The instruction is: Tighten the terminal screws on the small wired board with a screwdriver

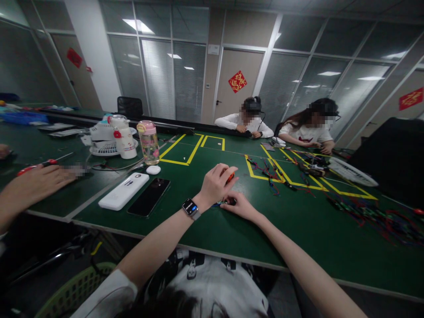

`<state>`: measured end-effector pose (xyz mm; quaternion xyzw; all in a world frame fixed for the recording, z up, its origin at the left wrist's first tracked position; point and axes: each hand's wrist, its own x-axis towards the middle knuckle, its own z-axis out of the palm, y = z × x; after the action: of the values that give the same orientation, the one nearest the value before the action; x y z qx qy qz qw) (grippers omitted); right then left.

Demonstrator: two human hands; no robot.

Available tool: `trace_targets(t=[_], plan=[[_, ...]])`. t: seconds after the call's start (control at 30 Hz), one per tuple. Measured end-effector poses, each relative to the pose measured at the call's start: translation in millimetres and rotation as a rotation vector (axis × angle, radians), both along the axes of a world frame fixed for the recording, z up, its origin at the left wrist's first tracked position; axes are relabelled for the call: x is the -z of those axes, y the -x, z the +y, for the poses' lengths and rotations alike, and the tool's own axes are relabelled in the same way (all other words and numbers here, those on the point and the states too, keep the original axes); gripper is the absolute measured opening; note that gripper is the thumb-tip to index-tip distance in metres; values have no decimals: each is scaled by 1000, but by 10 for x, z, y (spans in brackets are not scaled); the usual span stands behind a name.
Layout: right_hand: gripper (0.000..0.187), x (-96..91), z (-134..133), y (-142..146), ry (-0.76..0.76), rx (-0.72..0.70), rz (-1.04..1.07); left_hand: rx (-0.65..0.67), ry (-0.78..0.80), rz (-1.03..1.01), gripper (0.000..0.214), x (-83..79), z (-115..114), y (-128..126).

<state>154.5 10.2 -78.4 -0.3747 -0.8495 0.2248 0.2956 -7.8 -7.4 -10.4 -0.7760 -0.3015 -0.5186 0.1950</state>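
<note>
My left hand [217,183], with a smartwatch [191,207] on its wrist, is closed round an orange-handled tool [230,176] and stands upright over the green table [205,225]. Just below it my right hand [240,205] rests on the table with fingers pinched on a small dark part with coloured wires [223,203]. The two hands touch one another near the table's middle. What the tool's tip meets is hidden by my fingers.
A black phone [149,196], a white power bank [123,191] and a small white case [153,169] lie to the left. Bottles [149,142] and a fan [102,139] stand behind. Wire bundles [374,214] lie right. Two people sit opposite; another person's hand [39,181] rests at left.
</note>
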Motion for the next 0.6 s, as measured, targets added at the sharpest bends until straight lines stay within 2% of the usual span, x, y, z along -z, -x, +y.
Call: trace_targets(t=[0.3,0.5,0.6], plan=[[10,-8,-3,6,6,-7,6,66,35,0,31,-4,17,-9],[10,-10,-8,-2,13,-14,13,-9,-6,-52,24,-1,0,-4],[10,-10,-8,-5,19,-11,12,-4,33,-44,26,-9,-6,0]])
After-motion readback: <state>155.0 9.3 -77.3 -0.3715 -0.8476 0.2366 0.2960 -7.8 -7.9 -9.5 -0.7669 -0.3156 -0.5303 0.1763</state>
